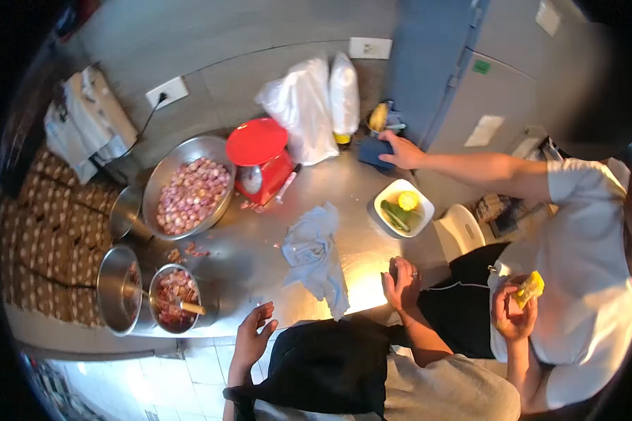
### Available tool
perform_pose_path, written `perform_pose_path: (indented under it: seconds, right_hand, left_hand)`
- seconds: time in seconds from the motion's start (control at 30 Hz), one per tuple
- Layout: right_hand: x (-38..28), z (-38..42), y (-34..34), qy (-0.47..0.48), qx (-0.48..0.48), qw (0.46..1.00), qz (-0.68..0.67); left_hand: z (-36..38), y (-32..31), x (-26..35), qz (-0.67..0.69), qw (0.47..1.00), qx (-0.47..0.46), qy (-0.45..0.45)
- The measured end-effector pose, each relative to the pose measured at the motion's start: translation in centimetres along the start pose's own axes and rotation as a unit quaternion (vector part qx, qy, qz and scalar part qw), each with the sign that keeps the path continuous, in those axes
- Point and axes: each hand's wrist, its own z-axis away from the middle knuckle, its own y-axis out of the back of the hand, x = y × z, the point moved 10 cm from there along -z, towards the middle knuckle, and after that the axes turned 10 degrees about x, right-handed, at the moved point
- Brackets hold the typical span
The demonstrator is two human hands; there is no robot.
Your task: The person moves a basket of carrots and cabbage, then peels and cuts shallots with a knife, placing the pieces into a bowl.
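Note:
My left hand [255,333] is held in the air just off the front edge of the steel table, its fingers apart and nothing in them. At the table edge to the right rests my right hand [402,284], fingers stretched, apparently holding nothing. Between the two hands, a crumpled light blue cloth [312,252] lies on the steel table [242,281]. Two metal pots stand nearest my left side: one pot [177,298] holds onion peelings and a wooden-handled tool [192,308], the other pot [119,290] some scraps.
A large bowl of small red onions [193,196] stands beside a red scale [258,158]. Plastic bags [302,109] lean at the wall. A co-worker at right holds a corn piece [530,289] and touches a dark blue object [376,152]. A white bowl [428,221] contains corn and greens.

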Motion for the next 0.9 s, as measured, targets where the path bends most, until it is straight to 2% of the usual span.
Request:
perform_pose_path:
  seconds: [0.1, 0.2, 0.3, 0.33, 0.37, 0.43, 0.47, 0.53, 0.57, 0.63, 0.7, 0.8, 0.9]
  right_hand:
    - [0.1, 0.4, -0.1, 0.022, 0.029, 0.999, -0.029]
    - [1.9, 1.7, -2.0, -0.006, 0.043, 0.996, -0.081]
    - [2.0, 2.0, -2.0, -0.022, 0.026, 0.996, -0.086]
    - [1.7, 1.5, -2.0, -0.052, -0.036, 0.997, -0.046]
    - [1.0, 1.1, -1.1, -0.065, -0.058, 0.996, 0.006]
    - [1.3, 1.6, -1.4, -0.096, -0.039, 0.994, 0.021]
    - [1.9, 1.9, -2.0, -0.144, -0.055, 0.988, 0.010]
    - [1.6, 1.7, -1.8, -0.208, -0.052, 0.977, 0.007]
    - [0.7, 1.4, -1.5, -0.180, -0.015, 0.982, 0.047]
    - [-3.4, 0.0, -1.1, -0.094, 0.031, 0.995, 0.028]
    - [-6.3, -0.3, -3.0, -0.078, 0.004, 0.996, -0.033]
    - [-12.3, -1.3, -3.5, 0.019, -0.021, 0.998, -0.055]
    - [-14.7, -1.3, -4.8, 0.049, -0.068, 0.991, -0.104]
  left_hand:
    - [-1.4, -0.9, 0.6, -0.034, 0.998, -0.018, -0.054]
    - [-2.8, -1.3, 1.5, -0.059, 0.990, -0.028, -0.122]
    - [-3.9, -1.3, 1.5, -0.037, 0.991, -0.069, -0.112]
    - [-4.3, -1.3, 1.3, -0.036, 0.991, -0.081, -0.103]
    - [-4.4, -1.1, 1.3, -0.044, 0.989, -0.091, -0.112]
    - [-5.3, -0.8, 1.4, -0.057, 0.984, -0.103, -0.136]
    - [-5.9, -0.8, 0.9, -0.052, 0.982, -0.115, -0.138]
    - [-6.6, -1.2, 1.4, -0.053, 0.982, -0.143, -0.114]
    - [-6.8, -1.4, 1.8, -0.054, 0.981, -0.156, -0.100]
    - [-6.9, -1.3, 3.7, -0.035, 0.979, -0.141, -0.141]
    - [-6.9, -1.2, 4.5, -0.037, 0.976, -0.135, -0.165]
    - [-6.3, -1.0, 5.1, -0.006, 0.981, -0.127, -0.147]
    - [-6.1, -0.4, 4.8, -0.046, 0.976, -0.124, -0.175]
